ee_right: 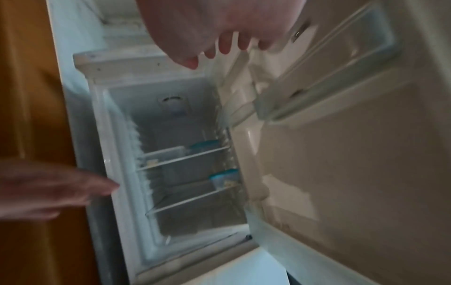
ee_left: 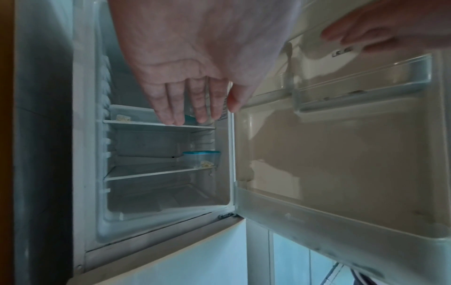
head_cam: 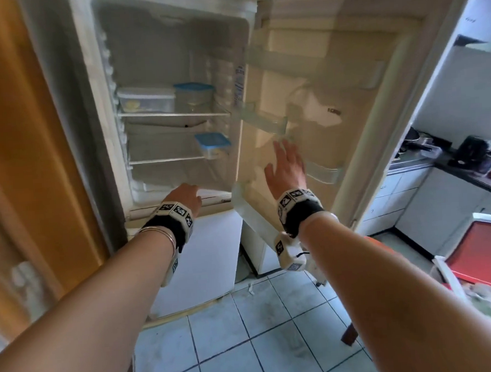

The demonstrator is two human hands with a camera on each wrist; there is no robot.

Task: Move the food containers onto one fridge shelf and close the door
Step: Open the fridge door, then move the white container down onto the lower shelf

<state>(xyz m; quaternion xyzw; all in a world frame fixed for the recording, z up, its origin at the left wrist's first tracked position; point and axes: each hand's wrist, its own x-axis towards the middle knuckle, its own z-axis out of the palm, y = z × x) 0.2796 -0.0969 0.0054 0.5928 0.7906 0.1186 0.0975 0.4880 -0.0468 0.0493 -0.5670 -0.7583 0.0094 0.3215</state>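
The fridge door [head_cam: 334, 100] stands wide open to the right. On the upper shelf [head_cam: 174, 114] sit a clear white-lidded container [head_cam: 146, 99] and a blue-lidded container [head_cam: 194, 96]. A second blue-lidded container [head_cam: 212, 144] stands on the lower shelf [head_cam: 165, 160] at its right end, also seen as the blue-lidded tub [ee_left: 202, 159] in the left wrist view. My left hand [head_cam: 183, 196] hovers at the fridge's bottom edge, fingers straight, holding nothing. My right hand [head_cam: 286, 166] is raised in front of the door's inner panel, fingers spread, empty.
A wooden panel [head_cam: 20, 142] flanks the fridge on the left. The lower freezer door [head_cam: 202, 254] is closed below. A kitchen counter [head_cam: 452, 161] with dark items lies at right, and a red bin [head_cam: 490, 254] stands on the tiled floor [head_cam: 248, 343].
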